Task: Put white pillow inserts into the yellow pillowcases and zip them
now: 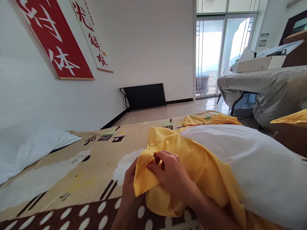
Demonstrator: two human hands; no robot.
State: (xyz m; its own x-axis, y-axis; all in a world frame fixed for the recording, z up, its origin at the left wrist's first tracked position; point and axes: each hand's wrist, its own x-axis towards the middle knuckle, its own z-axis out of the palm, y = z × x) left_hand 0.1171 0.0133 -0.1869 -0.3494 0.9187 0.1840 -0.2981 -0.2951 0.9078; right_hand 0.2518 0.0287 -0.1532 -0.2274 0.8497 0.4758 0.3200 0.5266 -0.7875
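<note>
A yellow pillowcase [203, 167] lies bunched at the near left end of a plump white pillow [259, 153], whose other end is bare. My right hand [171, 175] is closed, with thumb and forefinger pinching a fold of the pillowcase. Partly behind a turned-out flap of the same cloth, my left hand [131, 179] grips it from the left side; most of its fingers are hidden. Whether a fastening sits between my fingertips cannot be seen. Beyond the pillow lies another piece of yellow cloth [211, 119] with a small green mark.
Under everything spreads a beige patterned blanket [96, 166] with a brown dotted border. White pillows [28, 150] lie at left. A dark folded panel [145, 95] leans on the wall. At right, a plastic-covered table [263, 78] carries an open box [259, 64]; more yellow cloth [291, 117] shows nearby.
</note>
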